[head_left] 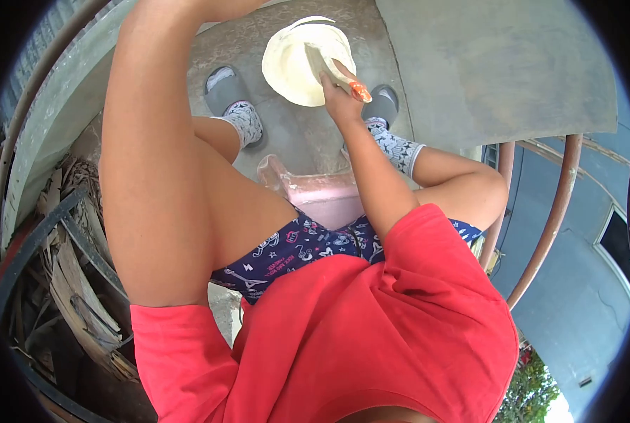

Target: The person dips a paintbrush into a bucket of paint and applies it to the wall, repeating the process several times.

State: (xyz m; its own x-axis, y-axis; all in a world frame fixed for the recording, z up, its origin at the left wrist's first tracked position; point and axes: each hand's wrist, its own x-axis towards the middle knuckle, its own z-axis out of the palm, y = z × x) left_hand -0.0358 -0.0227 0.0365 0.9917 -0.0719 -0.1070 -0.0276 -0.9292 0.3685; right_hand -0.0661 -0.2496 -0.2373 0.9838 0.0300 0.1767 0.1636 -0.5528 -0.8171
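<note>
1 tool [360, 92] in R hnd [341, 101]

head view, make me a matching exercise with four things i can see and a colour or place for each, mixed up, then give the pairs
Column one:
1. round container
2. tool
3. slippers
4. shirt

Column two:
A. red
B. held in the right hand, its near end orange
C. grey, worn on the feet over patterned socks
D. pale cream, with the tool reaching over its opening

Right pairs: 1-D, 2-B, 3-C, 4-A
</note>
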